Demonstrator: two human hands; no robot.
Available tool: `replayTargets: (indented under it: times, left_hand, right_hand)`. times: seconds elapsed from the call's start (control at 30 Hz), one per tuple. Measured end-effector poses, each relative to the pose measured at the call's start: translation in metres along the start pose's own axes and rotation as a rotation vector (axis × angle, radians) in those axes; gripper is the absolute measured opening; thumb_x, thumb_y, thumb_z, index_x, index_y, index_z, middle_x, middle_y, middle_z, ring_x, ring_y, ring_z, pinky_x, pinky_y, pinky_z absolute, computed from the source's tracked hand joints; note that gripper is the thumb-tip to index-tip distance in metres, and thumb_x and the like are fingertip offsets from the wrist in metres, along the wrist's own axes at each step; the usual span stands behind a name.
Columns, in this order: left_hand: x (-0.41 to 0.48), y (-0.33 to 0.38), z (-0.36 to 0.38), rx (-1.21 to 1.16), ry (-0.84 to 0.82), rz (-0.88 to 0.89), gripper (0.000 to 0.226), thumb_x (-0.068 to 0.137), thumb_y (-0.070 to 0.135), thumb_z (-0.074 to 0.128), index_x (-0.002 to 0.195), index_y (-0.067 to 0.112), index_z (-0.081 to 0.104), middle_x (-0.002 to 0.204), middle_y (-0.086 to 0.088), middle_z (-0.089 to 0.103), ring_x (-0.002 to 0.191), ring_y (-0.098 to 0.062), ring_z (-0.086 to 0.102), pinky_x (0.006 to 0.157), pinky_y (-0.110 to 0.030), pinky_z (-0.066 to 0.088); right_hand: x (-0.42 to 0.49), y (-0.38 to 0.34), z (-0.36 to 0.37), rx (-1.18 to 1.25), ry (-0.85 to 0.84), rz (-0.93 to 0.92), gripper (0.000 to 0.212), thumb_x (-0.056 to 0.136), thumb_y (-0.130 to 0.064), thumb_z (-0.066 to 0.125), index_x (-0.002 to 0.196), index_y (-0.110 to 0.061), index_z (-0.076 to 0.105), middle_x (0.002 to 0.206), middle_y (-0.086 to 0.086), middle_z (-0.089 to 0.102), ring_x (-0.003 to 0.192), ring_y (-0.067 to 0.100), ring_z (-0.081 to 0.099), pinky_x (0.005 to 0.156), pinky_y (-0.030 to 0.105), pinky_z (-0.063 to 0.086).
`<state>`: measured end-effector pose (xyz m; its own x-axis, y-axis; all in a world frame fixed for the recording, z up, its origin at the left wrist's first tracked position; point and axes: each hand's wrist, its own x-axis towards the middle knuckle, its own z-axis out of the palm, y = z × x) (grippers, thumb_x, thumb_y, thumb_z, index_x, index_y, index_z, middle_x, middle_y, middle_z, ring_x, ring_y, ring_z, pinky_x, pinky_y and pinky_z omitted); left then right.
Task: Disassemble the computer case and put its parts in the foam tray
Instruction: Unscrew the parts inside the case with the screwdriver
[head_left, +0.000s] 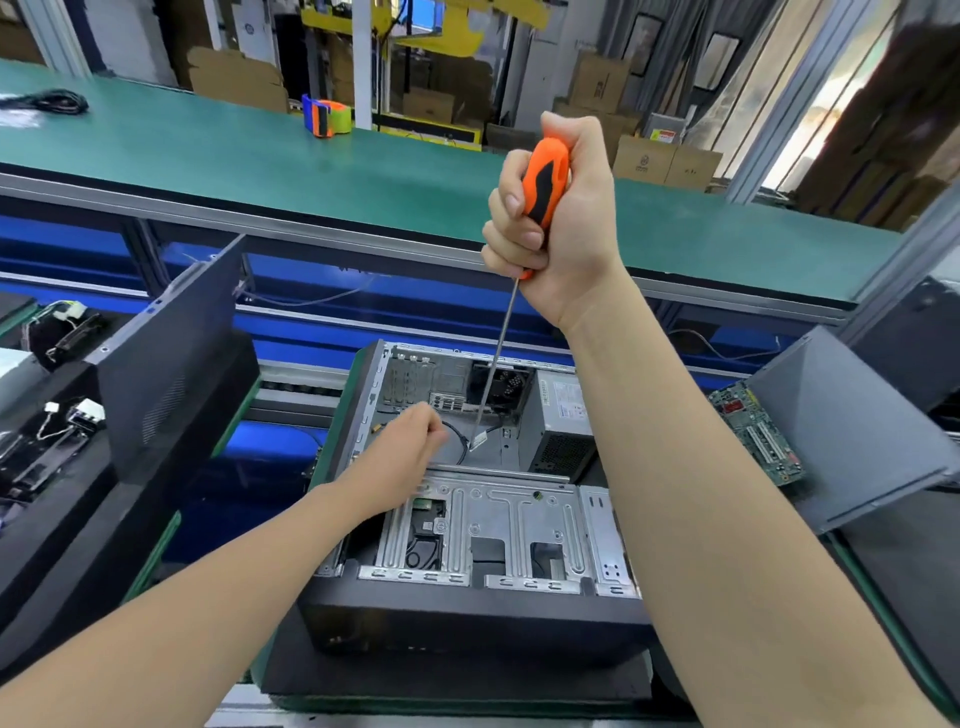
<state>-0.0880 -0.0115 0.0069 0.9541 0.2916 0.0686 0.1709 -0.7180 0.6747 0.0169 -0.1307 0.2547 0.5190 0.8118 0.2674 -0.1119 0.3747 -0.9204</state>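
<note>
There were two hands, a left hand (410, 441) and a right hand (550, 218), one orange screwdriver (545, 176), one open computer case (467, 618) with one power supply (563, 421) inside, one green circuit board (758, 436), two dark panels, a left panel (171, 364) and a right panel (831, 415), and one tape dispenser (326, 117).

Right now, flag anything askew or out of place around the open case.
The black side panel stands tilted on edge left of the case; a green circuit board lies loose at right.
</note>
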Motion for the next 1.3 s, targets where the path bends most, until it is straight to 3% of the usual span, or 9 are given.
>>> replayTargets:
  times: [0.27, 0.4, 0.53, 0.63, 0.73, 0.9, 1.0, 1.13, 1.3]
  left_hand:
    - [0.002, 0.067, -0.003, -0.384, 0.027, 0.031, 0.032, 0.11, 0.039, 0.035, 0.1, 0.016, 0.055, 0.09, 0.003, 0.072, 0.085, -0.007, 0.069, 0.082, -0.031, 0.056]
    - [0.008, 0.108, 0.006, -0.531, -0.046, 0.096, 0.039, 0.111, 0.04, 0.035, 0.102, 0.009, 0.057, 0.089, -0.004, 0.075, 0.082, -0.011, 0.073, 0.084, -0.033, 0.058]
    - [0.009, 0.148, 0.031, -0.652, -0.138, 0.081, 0.034, 0.11, 0.037, 0.042, 0.103, 0.008, 0.057, 0.091, -0.009, 0.075, 0.081, -0.015, 0.075, 0.077, -0.03, 0.06]
    - [0.007, 0.175, 0.056, -0.657, -0.192, 0.107, 0.022, 0.108, 0.03, 0.048, 0.105, 0.01, 0.057, 0.09, -0.004, 0.072, 0.076, -0.01, 0.073, 0.076, -0.03, 0.061]
    - [0.007, 0.2, 0.085, -0.625, -0.184, 0.131, 0.014, 0.106, 0.023, 0.056, 0.101, 0.009, 0.057, 0.087, -0.005, 0.071, 0.074, -0.01, 0.072, 0.071, -0.025, 0.059]
    - [0.014, 0.239, 0.14, -0.551, -0.128, 0.044, 0.012, 0.098, 0.018, 0.068, 0.098, 0.009, 0.06, 0.088, -0.007, 0.073, 0.072, -0.006, 0.073, 0.065, -0.02, 0.055]
    - [0.022, 0.26, 0.174, -0.458, -0.08, -0.01, 0.012, 0.091, 0.016, 0.076, 0.095, 0.011, 0.066, 0.082, 0.001, 0.073, 0.07, -0.006, 0.069, 0.062, -0.015, 0.05]
    - [0.031, 0.277, 0.223, -0.39, -0.024, -0.112, 0.012, 0.084, 0.018, 0.08, 0.088, 0.018, 0.068, 0.084, 0.004, 0.072, 0.08, -0.011, 0.066, 0.068, -0.022, 0.05]
    - [0.032, 0.27, 0.284, -0.217, -0.058, -0.2, 0.015, 0.088, 0.018, 0.075, 0.075, 0.013, 0.069, 0.083, -0.007, 0.074, 0.083, -0.027, 0.07, 0.072, -0.033, 0.055]
  right_hand:
    - [-0.025, -0.013, -0.006, -0.246, 0.174, -0.01, 0.063, 0.109, -0.047, 0.037, 0.061, -0.007, 0.048, 0.047, 0.003, 0.028, 0.044, 0.021, 0.015, 0.045, 0.028, 0.019]
    - [-0.048, -0.023, -0.019, -0.443, 0.311, -0.127, 0.053, 0.103, -0.033, 0.064, 0.067, 0.0, 0.043, 0.054, 0.008, 0.026, 0.05, 0.027, 0.016, 0.049, 0.037, 0.021]
    - [-0.079, -0.03, -0.048, -0.747, 0.548, -0.377, 0.044, 0.096, -0.01, 0.064, 0.065, 0.013, 0.042, 0.053, 0.015, 0.044, 0.049, 0.029, 0.044, 0.056, 0.04, 0.043]
    - [-0.106, -0.032, -0.08, -0.947, 0.822, -0.513, 0.047, 0.097, -0.02, 0.062, 0.066, 0.012, 0.047, 0.061, 0.029, 0.053, 0.056, 0.042, 0.052, 0.058, 0.052, 0.051]
    - [-0.134, -0.035, -0.12, -0.969, 1.032, -0.608, 0.052, 0.101, -0.032, 0.061, 0.068, 0.007, 0.052, 0.062, 0.023, 0.056, 0.057, 0.041, 0.057, 0.057, 0.052, 0.052]
    - [-0.183, -0.019, -0.191, -0.811, 1.107, -0.425, 0.037, 0.097, -0.036, 0.066, 0.07, -0.011, 0.067, 0.059, 0.007, 0.068, 0.054, 0.029, 0.072, 0.06, 0.049, 0.06]
    - [-0.217, 0.009, -0.234, -0.491, 1.078, -0.253, 0.018, 0.093, -0.019, 0.069, 0.085, -0.005, 0.076, 0.076, 0.017, 0.077, 0.063, 0.034, 0.074, 0.065, 0.044, 0.062]
    - [-0.266, 0.058, -0.283, -0.101, 1.014, -0.069, 0.012, 0.096, 0.003, 0.061, 0.095, 0.007, 0.071, 0.09, 0.025, 0.076, 0.073, 0.035, 0.075, 0.071, 0.042, 0.063]
    - [-0.314, 0.12, -0.324, 0.078, 0.85, 0.128, 0.023, 0.088, 0.016, 0.057, 0.106, 0.003, 0.063, 0.095, 0.022, 0.078, 0.087, 0.034, 0.079, 0.076, 0.035, 0.063]
